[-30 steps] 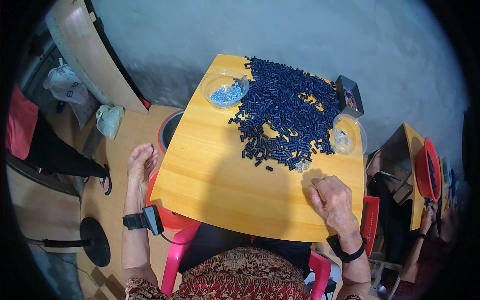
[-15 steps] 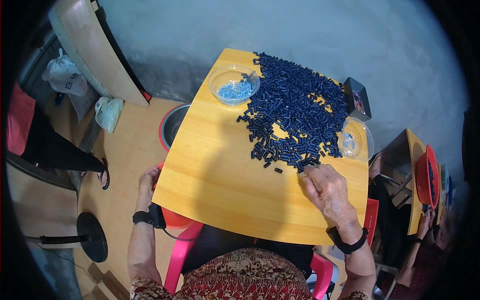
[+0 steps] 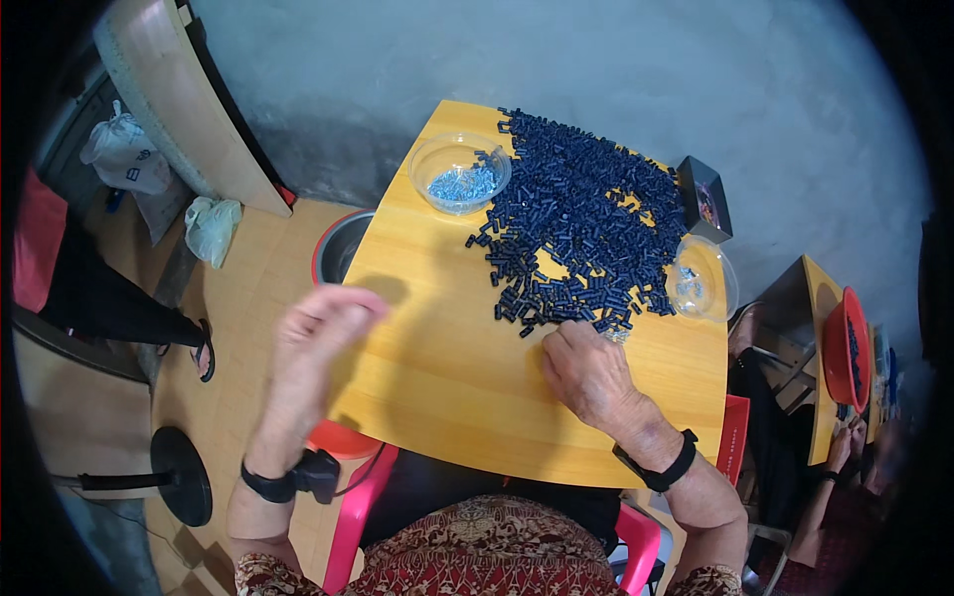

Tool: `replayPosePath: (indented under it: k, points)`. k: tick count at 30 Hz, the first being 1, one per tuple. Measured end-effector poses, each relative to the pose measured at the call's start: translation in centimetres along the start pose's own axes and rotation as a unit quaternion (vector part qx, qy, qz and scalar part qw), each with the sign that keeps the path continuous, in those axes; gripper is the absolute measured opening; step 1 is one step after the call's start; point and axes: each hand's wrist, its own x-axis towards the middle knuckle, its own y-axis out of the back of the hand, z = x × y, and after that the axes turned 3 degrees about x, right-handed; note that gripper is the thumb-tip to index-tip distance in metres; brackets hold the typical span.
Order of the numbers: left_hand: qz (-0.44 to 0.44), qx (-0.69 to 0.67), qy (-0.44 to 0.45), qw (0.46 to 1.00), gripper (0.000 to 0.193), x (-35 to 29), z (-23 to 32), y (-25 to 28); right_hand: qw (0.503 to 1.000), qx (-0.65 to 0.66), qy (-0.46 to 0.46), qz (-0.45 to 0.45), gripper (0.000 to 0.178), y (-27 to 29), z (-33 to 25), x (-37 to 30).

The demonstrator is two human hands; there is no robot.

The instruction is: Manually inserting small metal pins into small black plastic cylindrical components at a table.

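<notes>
A broad pile of small black cylindrical parts (image 3: 586, 199) covers the far right half of the yellow wooden table (image 3: 447, 397). At its near edge, my right hand (image 3: 594, 377) rests low with curled fingers; whatever they grip is hidden. Beside its knuckles are a few small shiny metal pieces (image 3: 617, 336). My left hand (image 3: 323, 333) is raised over the table's left edge, its fingers smeared by motion. To the left of the pile, a clear round tub (image 3: 437, 191) holds small silvery-blue metal pieces. Another clear tub (image 3: 717, 288) with fewer such pieces stands at the right edge.
A black open box (image 3: 708, 199) stands at the table's far right corner. Beside the table's left edge are a red-rimmed basin (image 3: 326, 243) and a red tub (image 3: 343, 440). At right, a co-worker's hands (image 3: 847, 442) are near a red basin (image 3: 848, 348).
My left hand has risen from beside the red tub to over the table's left edge. My right hand has slid left along the pile's near edge, where a stray black part no longer shows.
</notes>
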Motion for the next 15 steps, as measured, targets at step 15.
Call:
replayPosePath:
  k: [15]
  points:
    - [-0.268,-0.053,0.116,0.955,0.021,-2.5,-3.5,-13.1,0.980,0.189,-0.050,0.041,0.015,6.0,-4.5,-5.4]
